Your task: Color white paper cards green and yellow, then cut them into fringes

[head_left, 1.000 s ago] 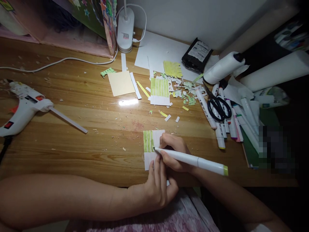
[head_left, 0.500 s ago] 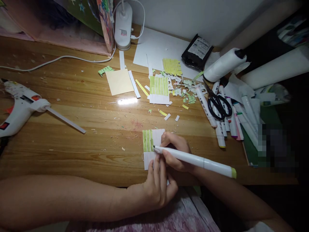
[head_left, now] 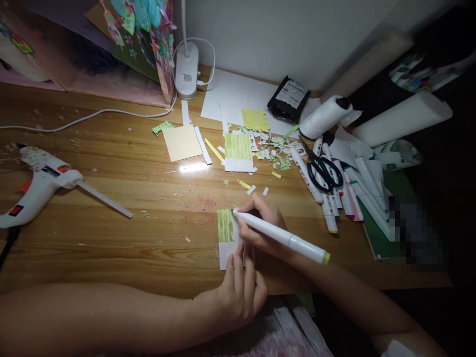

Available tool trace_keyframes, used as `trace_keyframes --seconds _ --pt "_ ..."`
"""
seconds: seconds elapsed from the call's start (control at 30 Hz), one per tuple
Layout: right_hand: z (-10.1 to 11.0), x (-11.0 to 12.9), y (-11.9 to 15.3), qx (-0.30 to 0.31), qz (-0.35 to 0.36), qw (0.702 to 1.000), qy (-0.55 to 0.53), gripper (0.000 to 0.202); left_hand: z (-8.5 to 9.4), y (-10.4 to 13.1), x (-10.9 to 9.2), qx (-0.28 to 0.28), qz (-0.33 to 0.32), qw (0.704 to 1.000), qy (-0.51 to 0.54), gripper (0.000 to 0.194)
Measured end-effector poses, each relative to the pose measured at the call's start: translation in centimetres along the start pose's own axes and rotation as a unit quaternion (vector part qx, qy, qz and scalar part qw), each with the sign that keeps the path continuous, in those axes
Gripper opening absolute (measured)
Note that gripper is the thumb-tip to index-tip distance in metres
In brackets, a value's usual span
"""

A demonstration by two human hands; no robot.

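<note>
A small white paper piece (head_left: 225,253) lies near the table's front edge, with light green stripes across its upper left part. My right hand (head_left: 262,223) grips a white marker (head_left: 293,242) with a yellow-green end, and the marker's tip meets the paper by the top of the rightmost stripe. My left hand (head_left: 243,290) rests with outstretched fingers on the lower right of the paper, and its fingertips press it down. Both hands hide the paper's right side. Farther back lies a similar green-striped paper (head_left: 238,153).
Paper scraps (head_left: 280,148) lie around a fringed yellow piece (head_left: 255,120). Black scissors (head_left: 324,171) rest on several markers (head_left: 330,213) at right. A glue gun (head_left: 44,173) lies at left. A beige square (head_left: 182,144) and a white power strip (head_left: 186,72) sit farther back.
The marker tip has moved up from the bottom of the rightmost stripe to its top, and that stripe looks more filled. My left hand stays on the paper. The view has shifted slightly.
</note>
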State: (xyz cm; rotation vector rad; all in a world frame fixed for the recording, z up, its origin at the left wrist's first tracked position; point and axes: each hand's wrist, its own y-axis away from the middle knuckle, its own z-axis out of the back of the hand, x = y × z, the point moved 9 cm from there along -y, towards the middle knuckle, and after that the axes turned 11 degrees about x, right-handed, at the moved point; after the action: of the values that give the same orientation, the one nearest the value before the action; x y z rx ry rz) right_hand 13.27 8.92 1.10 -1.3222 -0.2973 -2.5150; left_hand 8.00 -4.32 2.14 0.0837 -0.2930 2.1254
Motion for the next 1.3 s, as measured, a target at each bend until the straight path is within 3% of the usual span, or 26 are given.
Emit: trace_keyframes --seconds 0.73,1.3 --pt "-0.68 0.22 -0.67 0.022 -0.014 0.999 0.041 0.011 0.13 -0.14 0.07 -0.011 -0.002 1.000 -0.003 0.022" --pt "-0.90 0.52 -0.51 0.036 0.029 0.997 0.056 0.012 0.17 -0.08 0.03 -0.010 -0.007 1.000 0.009 0.021"
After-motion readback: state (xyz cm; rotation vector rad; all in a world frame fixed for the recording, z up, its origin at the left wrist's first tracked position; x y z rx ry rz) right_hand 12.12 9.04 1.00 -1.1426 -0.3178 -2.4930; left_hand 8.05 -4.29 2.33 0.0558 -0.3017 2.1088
